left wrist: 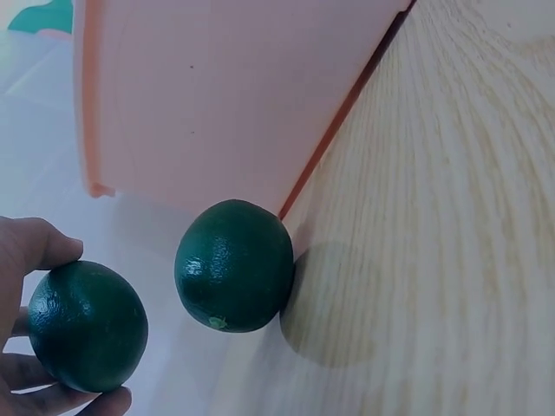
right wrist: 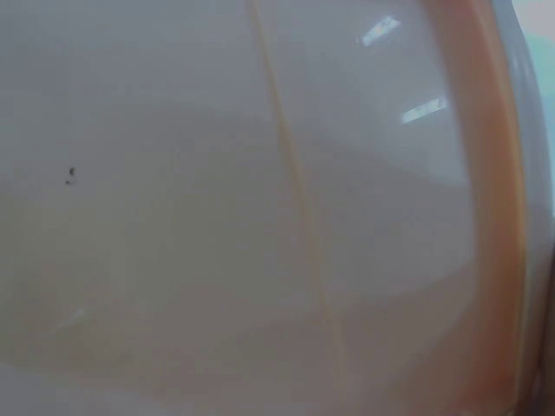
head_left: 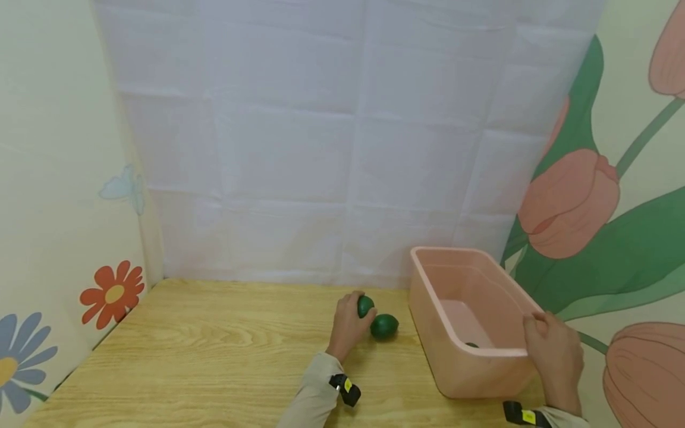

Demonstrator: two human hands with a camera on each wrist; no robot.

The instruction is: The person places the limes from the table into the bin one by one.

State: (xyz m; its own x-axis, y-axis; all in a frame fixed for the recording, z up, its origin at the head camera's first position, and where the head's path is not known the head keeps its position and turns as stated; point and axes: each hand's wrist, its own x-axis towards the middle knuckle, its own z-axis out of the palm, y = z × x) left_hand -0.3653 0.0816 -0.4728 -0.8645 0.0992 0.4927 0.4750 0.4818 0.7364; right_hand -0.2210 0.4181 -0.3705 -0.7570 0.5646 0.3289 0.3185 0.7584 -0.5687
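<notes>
My left hand (head_left: 346,326) grips a dark green lime (left wrist: 88,326), the thumb on one side and the fingers curled round the other. A second lime (head_left: 384,327) rests on the table just right of that hand, close to the wall of a pink plastic bin (head_left: 436,333). My right hand (head_left: 555,353) holds the bin's near right rim, fingers curled over the edge. Inside the bin, a small bit of something dark green (head_left: 471,345) shows above the near rim; most of it is hidden. The right wrist view shows mainly the bin's smooth inner surface (right wrist: 191,225).
The wood-grain table (head_left: 230,356) stretches out to the left of the bin. A creased white sheet (head_left: 283,148) hangs behind the table. Walls with painted flowers stand on both sides, the right one (head_left: 642,238) close to the bin.
</notes>
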